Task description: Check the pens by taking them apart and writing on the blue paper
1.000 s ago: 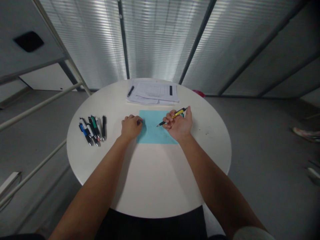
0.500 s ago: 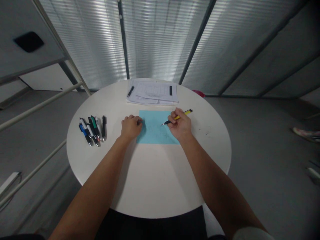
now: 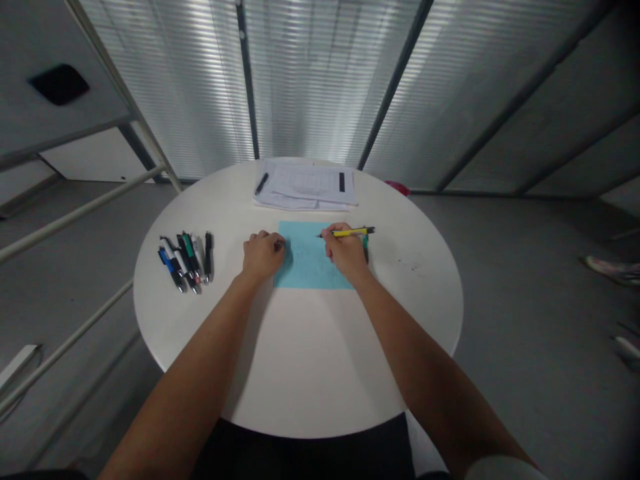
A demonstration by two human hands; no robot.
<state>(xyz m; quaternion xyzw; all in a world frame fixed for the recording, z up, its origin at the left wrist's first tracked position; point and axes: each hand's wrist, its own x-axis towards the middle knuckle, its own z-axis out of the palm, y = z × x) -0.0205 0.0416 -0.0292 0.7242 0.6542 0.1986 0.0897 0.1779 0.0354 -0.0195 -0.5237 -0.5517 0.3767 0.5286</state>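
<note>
My right hand (image 3: 346, 251) is closed around a yellow pen (image 3: 353, 232) with a dark tip. The tip points left, at or just above a light blue sheet of paper (image 3: 305, 273) that bears faint marks. My left hand (image 3: 263, 255) rests at the sheet's left edge, its fingers curled. A small dark patch shows between its thumb and fingers, and I cannot make out what it is. Just right of my right hand, a dark and green pen (image 3: 365, 248) is partly hidden behind it.
Several pens (image 3: 186, 261) lie in a group on the left of the round white table (image 3: 310, 360). At the back lies a stack of printed papers (image 3: 310, 187) with a black pen (image 3: 261, 183) on it. White rails (image 3: 85, 213) stand to the left.
My right hand has shifted slightly left and turned, so the yellow pen lies flatter and its tip is farther up the sheet. The dark and green pen beside it now shows. My left hand stays put.
</note>
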